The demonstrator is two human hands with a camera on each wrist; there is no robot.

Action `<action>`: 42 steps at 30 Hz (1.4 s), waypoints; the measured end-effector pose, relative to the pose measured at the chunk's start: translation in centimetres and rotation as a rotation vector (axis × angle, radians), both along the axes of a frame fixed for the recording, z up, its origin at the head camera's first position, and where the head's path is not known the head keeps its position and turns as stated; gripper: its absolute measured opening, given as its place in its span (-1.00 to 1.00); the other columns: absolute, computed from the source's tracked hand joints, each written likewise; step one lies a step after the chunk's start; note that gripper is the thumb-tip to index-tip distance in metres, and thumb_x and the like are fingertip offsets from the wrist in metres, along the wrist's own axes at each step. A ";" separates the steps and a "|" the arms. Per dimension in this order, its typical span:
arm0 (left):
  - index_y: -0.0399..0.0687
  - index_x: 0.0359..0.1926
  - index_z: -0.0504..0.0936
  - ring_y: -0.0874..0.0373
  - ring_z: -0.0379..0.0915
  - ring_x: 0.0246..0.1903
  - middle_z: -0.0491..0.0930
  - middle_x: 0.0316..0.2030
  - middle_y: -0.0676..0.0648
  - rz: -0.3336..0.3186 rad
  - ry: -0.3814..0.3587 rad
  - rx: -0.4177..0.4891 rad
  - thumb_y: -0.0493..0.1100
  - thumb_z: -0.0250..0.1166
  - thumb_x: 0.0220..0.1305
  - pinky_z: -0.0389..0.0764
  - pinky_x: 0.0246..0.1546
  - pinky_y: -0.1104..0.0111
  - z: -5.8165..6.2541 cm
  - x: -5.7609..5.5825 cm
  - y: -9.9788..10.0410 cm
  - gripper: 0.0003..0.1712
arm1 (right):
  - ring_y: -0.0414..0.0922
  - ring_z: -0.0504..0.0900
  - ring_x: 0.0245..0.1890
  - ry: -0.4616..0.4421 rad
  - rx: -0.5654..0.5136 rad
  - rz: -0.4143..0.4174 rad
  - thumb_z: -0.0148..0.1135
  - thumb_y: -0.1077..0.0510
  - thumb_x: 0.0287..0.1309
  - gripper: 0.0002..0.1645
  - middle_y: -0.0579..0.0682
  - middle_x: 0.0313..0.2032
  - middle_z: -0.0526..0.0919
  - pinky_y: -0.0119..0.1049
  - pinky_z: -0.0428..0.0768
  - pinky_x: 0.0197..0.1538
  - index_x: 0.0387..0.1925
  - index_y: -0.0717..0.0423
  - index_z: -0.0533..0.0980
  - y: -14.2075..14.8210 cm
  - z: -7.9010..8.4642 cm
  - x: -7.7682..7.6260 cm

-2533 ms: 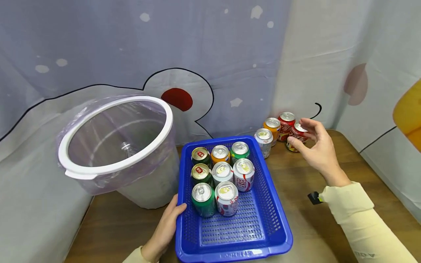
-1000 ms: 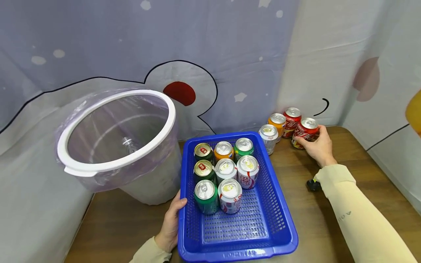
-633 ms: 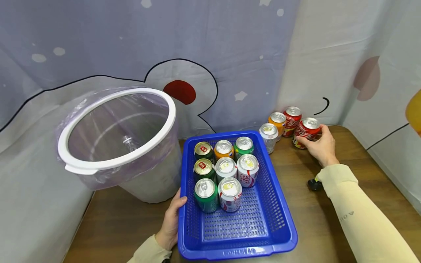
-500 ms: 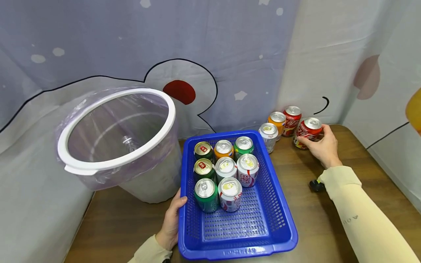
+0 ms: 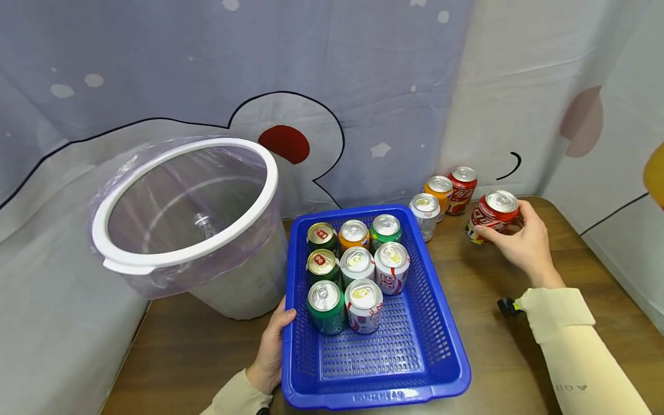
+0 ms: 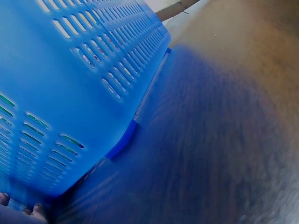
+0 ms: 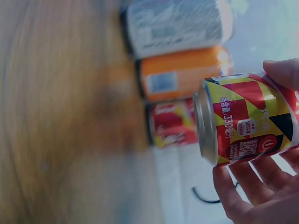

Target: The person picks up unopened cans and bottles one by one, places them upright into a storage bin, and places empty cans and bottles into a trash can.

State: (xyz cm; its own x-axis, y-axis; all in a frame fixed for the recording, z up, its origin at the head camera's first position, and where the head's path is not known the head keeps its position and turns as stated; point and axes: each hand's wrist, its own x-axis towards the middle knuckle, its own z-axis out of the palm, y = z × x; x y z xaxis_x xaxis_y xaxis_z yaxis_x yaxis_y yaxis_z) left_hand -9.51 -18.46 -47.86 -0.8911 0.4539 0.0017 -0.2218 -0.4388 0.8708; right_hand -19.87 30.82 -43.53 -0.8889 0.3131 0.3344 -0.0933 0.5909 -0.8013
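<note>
My right hand (image 5: 525,242) grips a red soda can (image 5: 491,216) between thumb and fingers. In the right wrist view, the held can (image 7: 252,119) hangs off the table with its base showing. A blue plastic basket (image 5: 446,346) stands on the table in front of me, with several soda cans upright in its far and left part. My left hand (image 5: 270,351) holds the basket's left rim, thumb over the edge; its other fingers are mostly hidden in the head view. Fingertips (image 6: 37,212) show against the basket wall in the left wrist view.
Beyond the basket's far right corner stand a silver-white can (image 5: 425,222), an orange can (image 5: 441,190) and another red can (image 5: 461,190). At left is a bin with a white ring (image 5: 212,246) and a clear plastic liner. A patterned curtain (image 5: 384,104) backs the table.
My right hand reached the front red can, took hold of it and lifted it, drawing it right and slightly nearer. The left hand stayed on the basket.
</note>
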 end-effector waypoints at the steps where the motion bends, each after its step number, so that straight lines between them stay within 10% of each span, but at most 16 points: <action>1: 0.03 0.64 -0.20 0.19 0.35 0.34 0.34 0.41 0.10 0.001 -0.002 -0.001 -0.14 -0.25 0.46 0.41 0.36 0.22 0.0 0.0 0.0 -0.22 | -0.57 0.51 -0.17 0.012 -0.008 0.009 0.65 0.06 -0.03 -0.14 -0.48 -0.09 0.49 -0.77 0.45 -0.14 0.28 0.07 0.42 -0.2 0.3 0.2; 9: 0.02 0.64 -0.20 0.19 0.36 0.33 0.36 0.40 0.09 -0.004 -0.004 -0.003 -0.14 -0.26 0.46 0.40 0.35 0.19 -0.1 0.0 0.0 -0.22 | -0.53 0.61 -0.22 0.078 -0.078 0.112 0.65 0.27 -0.11 -0.21 -0.50 -0.12 0.58 -0.72 0.52 -0.13 0.17 -0.14 0.48 -2.7 3.0 2.1; 23: 0.04 0.64 -0.16 0.18 0.36 0.32 0.35 0.40 0.08 0.000 0.009 -0.008 -0.14 -0.26 0.46 0.42 0.34 0.20 0.1 0.0 -0.1 -0.24 | -0.34 0.66 -0.12 0.158 -0.068 0.526 0.63 0.50 -0.33 -0.10 -0.29 -0.07 0.68 -0.55 0.60 -0.09 0.17 0.18 0.50 -8.2 6.8 5.6; 42: 0.04 0.63 -0.15 0.19 0.43 0.27 0.41 0.37 0.08 -0.021 0.019 0.009 -0.15 -0.28 0.49 0.47 0.29 0.19 0.0 0.0 -0.2 -0.27 | -0.28 0.61 -0.04 0.139 0.224 0.916 0.79 0.04 -0.37 -0.10 -0.29 -0.04 0.60 -0.35 0.67 -0.01 0.12 -0.19 0.52 -13.0 4.9 6.5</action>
State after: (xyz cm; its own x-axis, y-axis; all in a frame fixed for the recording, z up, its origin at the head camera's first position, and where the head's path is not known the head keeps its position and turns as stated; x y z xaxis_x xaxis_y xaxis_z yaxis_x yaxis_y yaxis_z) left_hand -9.48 -18.69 -47.91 -0.8812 0.4722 0.0227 -0.2146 -0.4425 0.8707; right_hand -13.37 17.81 -38.63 -0.7044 -0.5695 0.4237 -0.6823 0.3788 -0.6252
